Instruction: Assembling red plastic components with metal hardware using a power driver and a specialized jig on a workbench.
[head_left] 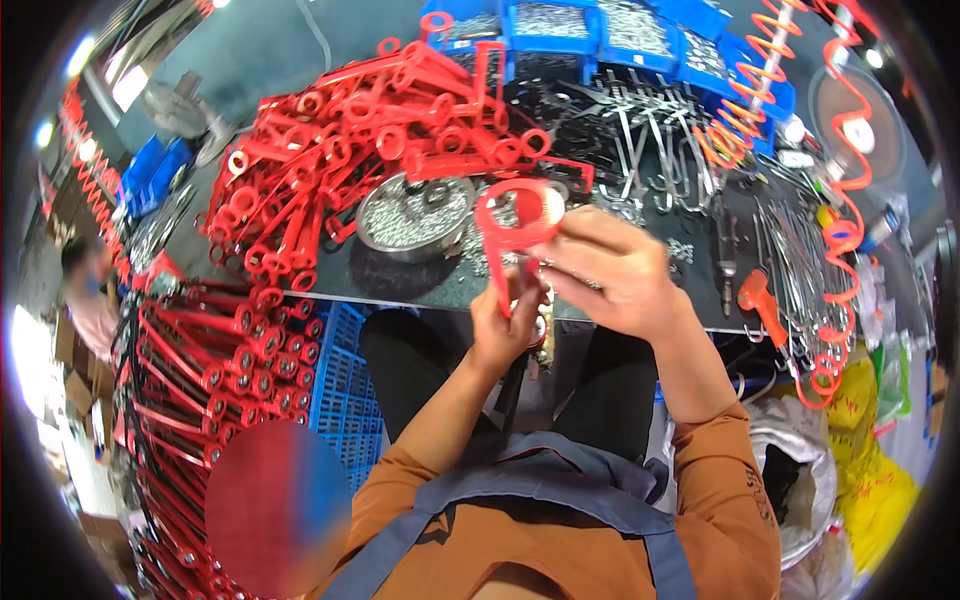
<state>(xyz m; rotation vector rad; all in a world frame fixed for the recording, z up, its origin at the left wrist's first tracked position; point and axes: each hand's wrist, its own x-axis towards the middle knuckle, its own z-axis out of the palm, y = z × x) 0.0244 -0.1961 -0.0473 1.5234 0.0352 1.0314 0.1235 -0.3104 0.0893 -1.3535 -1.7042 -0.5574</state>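
Held in the left hand (505, 325), just off the near edge of the surface (445, 290): a red part (496, 255), ring uppermost, outline smeared by blur. Wrapped with that grip round its lower end, thumb and fingers closed, palm side out of sight. Brought in opposite with the right hand (622, 272), fingers bent and gathered at the ring's right rim – impossible to tell whether pinching anything, the inner side of that grip being turned away. Too blurred to name, the bright ribbed edge at the ring.

Behind, on the surface: piled in a heap of red parts (335, 150), too tangled to separate one from another. Beside the heap, a metal bowl (378, 245) full of tiny silver pieces, too small to make out singly. Farther back, blue bins (550, 45), cut off along the top by the dark lens rim. Down at lower left, covered by a blurred disc – part of the rows of red-ended rods (215, 345). At far left, seated and indistinct, another person (90, 300).
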